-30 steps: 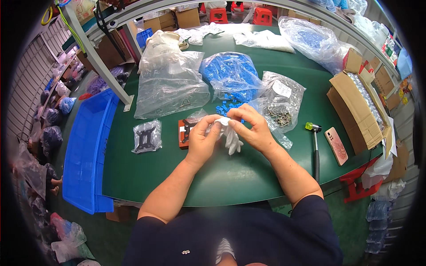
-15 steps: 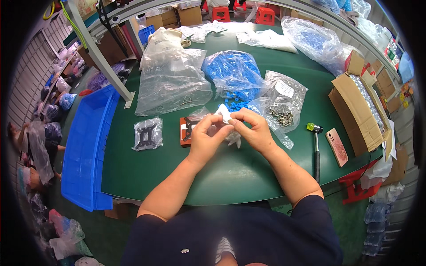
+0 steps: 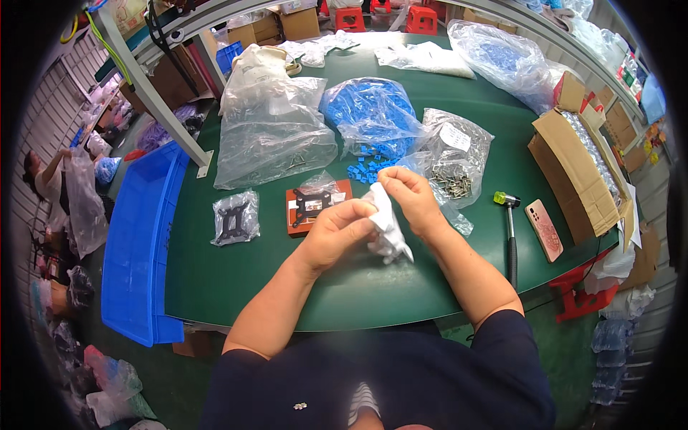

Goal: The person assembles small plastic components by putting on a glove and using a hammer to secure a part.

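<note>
A person's two bare hands hold a white cloth glove above a green tabletop, near the middle of the view. Picture a clock face centred on the glove. The left hand comes in from eight o'clock, its thumb and fingertips pinched together on the glove's edge at ten. The right hand reaches in from the lower right, its thumb and forefinger closed on the upper end, which looks like the cuff, at twelve. The loose glove fingers droop toward five o'clock. (It may be one glove or a folded pair; I cannot tell.)

The cloth looks very light, soft and limp, with little risk of breaking or slipping. It probably won't hold its own shape, so the cuff's edge, pinched on opposite sides, seems the surest place to grip.

At ten o'clock, a black bracket lies on an orange-red box; at nine, farther out, is another in a clear bag. Small blue pieces are scattered just before twelve. At three lie a hammer and, beyond it, a pink phone.
</note>
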A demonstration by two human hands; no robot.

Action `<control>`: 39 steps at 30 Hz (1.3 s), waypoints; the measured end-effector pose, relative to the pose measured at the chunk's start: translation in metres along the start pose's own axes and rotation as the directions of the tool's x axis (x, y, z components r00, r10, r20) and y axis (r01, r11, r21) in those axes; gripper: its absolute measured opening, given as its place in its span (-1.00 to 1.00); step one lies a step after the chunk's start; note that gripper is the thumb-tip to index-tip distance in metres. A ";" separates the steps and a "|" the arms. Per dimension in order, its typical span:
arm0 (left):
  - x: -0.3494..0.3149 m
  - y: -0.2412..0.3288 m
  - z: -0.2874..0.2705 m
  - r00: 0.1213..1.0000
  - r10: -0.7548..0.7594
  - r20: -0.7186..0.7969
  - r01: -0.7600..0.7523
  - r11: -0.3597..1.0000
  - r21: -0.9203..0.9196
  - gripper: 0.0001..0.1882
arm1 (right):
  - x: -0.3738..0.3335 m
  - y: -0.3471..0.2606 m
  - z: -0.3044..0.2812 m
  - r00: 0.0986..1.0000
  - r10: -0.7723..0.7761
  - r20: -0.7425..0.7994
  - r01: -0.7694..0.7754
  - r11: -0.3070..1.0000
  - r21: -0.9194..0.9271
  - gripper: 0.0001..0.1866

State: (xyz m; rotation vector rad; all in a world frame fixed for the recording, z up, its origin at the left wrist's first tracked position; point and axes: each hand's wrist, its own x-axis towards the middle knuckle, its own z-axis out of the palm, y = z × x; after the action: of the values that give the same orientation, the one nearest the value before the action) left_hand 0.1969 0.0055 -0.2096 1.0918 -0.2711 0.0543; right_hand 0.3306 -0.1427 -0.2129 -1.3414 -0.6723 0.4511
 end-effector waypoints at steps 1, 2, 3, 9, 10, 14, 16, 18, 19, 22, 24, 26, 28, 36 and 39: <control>0.003 0.002 0.003 0.997 0.010 -0.073 -0.005 0.997 0.079 -0.80 | 0.000 0.000 -0.001 0.999 -0.030 -0.027 0.032 0.998 0.053 -0.84; 0.005 0.002 0.001 0.997 0.012 -0.075 -0.006 0.997 0.077 -0.80 | 0.000 0.000 -0.002 0.997 -0.059 -0.055 0.065 0.992 0.105 -0.83; 0.007 0.003 -0.001 0.987 -0.002 -0.158 0.006 1.000 0.022 -0.81 | -0.002 -0.010 -0.001 0.987 -0.146 -0.070 0.149 0.988 0.037 -0.80; 0.011 0.003 -0.008 0.927 -0.021 -0.374 0.010 0.999 -0.032 -0.83 | -0.010 -0.036 0.003 0.944 -0.313 0.103 0.328 0.919 -0.220 -0.84; 0.010 0.002 -0.009 0.924 -0.027 -0.382 0.019 1.000 -0.022 -0.84 | -0.010 -0.038 0.005 0.915 -0.367 0.168 0.402 0.861 -0.312 -0.86; 0.012 0.003 -0.005 0.917 -0.031 -0.397 0.036 0.999 0.006 -0.86 | -0.008 -0.028 0.007 0.875 -0.432 0.218 0.484 0.765 -0.426 -0.86; 0.012 0.003 -0.005 0.915 -0.024 -0.402 0.033 0.999 0.015 -0.86 | -0.005 -0.026 0.004 0.872 -0.431 0.233 0.490 0.767 -0.414 -0.86; 0.011 0.001 -0.011 0.918 -0.041 -0.395 0.052 0.999 0.017 -0.87 | -0.004 -0.022 0.001 0.966 -0.180 0.183 0.215 0.958 -0.190 -0.83; 0.011 0.001 -0.010 0.918 -0.040 -0.395 0.051 0.999 0.017 -0.87 | -0.004 -0.020 0.001 0.966 -0.181 0.183 0.215 0.958 -0.190 -0.83; 0.013 0.000 -0.006 0.900 -0.029 -0.436 0.062 0.996 0.061 -0.87 | -0.005 -0.014 0.003 0.966 0.009 0.259 -0.069 0.973 0.222 -0.81; 0.013 -0.004 -0.005 0.892 0.109 -0.438 -0.012 0.975 0.220 -0.86 | -0.005 -0.009 0.005 0.960 0.017 0.280 -0.095 0.959 0.265 -0.80; 0.014 -0.003 -0.001 0.848 0.275 -0.454 -0.061 0.900 0.431 -0.87 | -0.004 -0.008 0.006 0.967 0.005 0.254 -0.060 0.976 0.210 -0.79; 0.015 0.002 0.001 0.792 0.434 -0.429 -0.089 0.778 0.622 -0.88 | -0.004 -0.008 0.006 0.974 -0.009 0.228 -0.026 0.988 0.151 -0.79; 0.018 0.009 0.003 0.725 0.687 0.056 -0.161 0.090 0.983 -0.92 | -0.006 -0.009 0.007 0.977 -0.154 0.147 0.171 0.979 -0.110 -0.83; 0.017 0.010 0.002 0.736 0.675 0.048 -0.145 0.088 0.985 -0.91 | -0.005 -0.011 0.008 0.958 -0.239 0.161 0.274 0.926 -0.259 -0.84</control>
State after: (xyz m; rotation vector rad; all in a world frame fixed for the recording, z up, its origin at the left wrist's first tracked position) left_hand 0.2115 0.0069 -0.1964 2.2207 -0.1104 1.2066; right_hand 0.3206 -0.1428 -0.2021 -1.4707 -1.0345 0.2348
